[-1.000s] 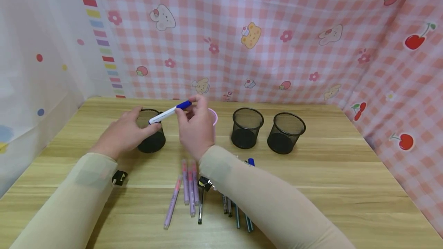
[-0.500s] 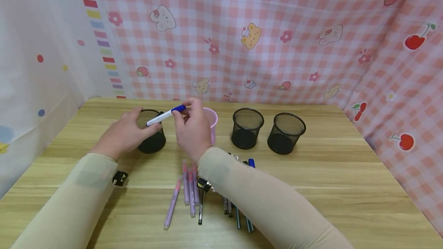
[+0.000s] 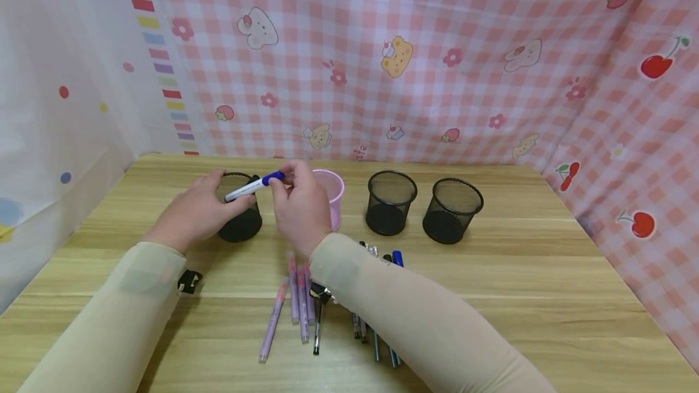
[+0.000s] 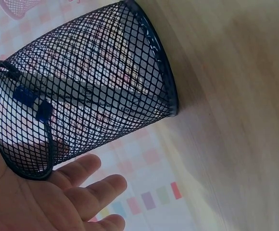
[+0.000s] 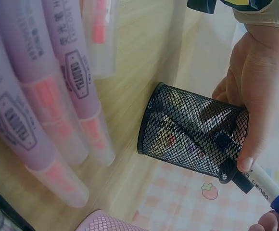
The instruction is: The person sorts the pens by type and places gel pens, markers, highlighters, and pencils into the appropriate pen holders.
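My left hand (image 3: 188,211) holds a black mesh pen cup (image 3: 240,226) by its rim at the back left of the table, the thumb lying across the near side. My right hand (image 3: 303,205) pinches a white marker (image 3: 244,190) by its blue cap. The marker slants down to the left, its white end at the cup's mouth and close to the left thumb. A dark-capped marker (image 5: 242,182) leans inside this cup, its cap sticking out past the rim in the right wrist view. Through the mesh (image 4: 91,72) in the left wrist view, its printed barrel shows.
A pink mesh cup (image 3: 335,199) stands just beyond the right hand. Two more black cups, one in the middle (image 3: 388,217) and one farther right (image 3: 445,226), stand in line. Several purple highlighters (image 3: 302,308) lie in front; other pens (image 3: 375,344) lie partly under the right forearm.
My right hand has moved left and slightly down with the marker, bringing its end nearer the cup's mouth. The left hand and the cup have stayed put.
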Action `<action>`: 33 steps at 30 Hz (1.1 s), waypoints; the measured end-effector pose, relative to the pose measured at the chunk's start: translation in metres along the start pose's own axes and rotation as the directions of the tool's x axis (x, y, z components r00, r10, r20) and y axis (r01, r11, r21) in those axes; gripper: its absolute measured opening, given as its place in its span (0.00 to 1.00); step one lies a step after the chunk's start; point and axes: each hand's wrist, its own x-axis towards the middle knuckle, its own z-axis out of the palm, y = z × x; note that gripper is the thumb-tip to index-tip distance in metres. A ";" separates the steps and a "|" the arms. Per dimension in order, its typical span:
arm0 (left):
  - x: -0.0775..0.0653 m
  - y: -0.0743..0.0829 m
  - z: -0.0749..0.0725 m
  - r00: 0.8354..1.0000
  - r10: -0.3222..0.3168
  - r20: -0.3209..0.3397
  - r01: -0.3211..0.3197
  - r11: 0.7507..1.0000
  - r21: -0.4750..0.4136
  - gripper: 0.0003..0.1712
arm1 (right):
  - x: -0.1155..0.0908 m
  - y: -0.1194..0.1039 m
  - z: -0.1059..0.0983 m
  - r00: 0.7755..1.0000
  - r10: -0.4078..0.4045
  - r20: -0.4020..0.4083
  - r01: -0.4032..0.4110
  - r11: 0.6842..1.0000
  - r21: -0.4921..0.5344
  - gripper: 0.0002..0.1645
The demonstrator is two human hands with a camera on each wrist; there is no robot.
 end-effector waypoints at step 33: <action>-0.002 0.001 0.000 1.000 0.003 0.007 -0.003 1.000 0.004 0.71 | -0.001 -0.002 0.003 0.999 0.035 0.032 -0.031 0.993 -0.114 0.10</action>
